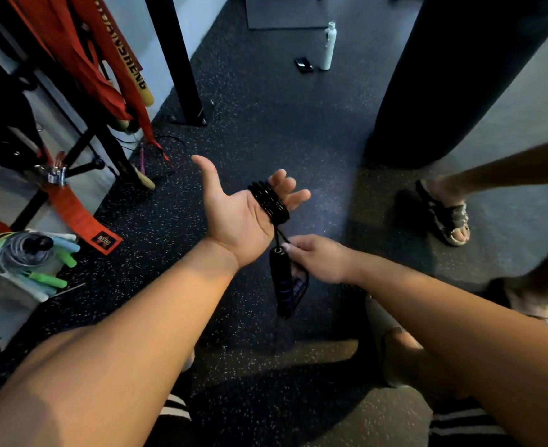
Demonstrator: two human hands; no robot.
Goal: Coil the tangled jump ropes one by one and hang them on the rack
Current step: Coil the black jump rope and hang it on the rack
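Note:
A black jump rope (270, 201) is wound in several loops round the fingers of my left hand (234, 214), which is held palm up with the fingers fairly straight. Its cord drops from the coil to two black handles with purple stripes (282, 279) hanging below. My right hand (317, 258) pinches the cord at the top of the handles. The black rack (82, 146) stands at the left, hung with red straps (79, 59). A pink-handled rope (142, 158) lies tangled on the floor at the rack's foot.
Coiled ropes with green and blue handles (40, 262) lie at the lower left. A black post (182, 79) is bolted to the speckled floor. A white bottle (328, 46) and a phone (304, 64) sit farther off. A black punching bag (443, 75) and another person's sandalled foot (450, 217) are at the right.

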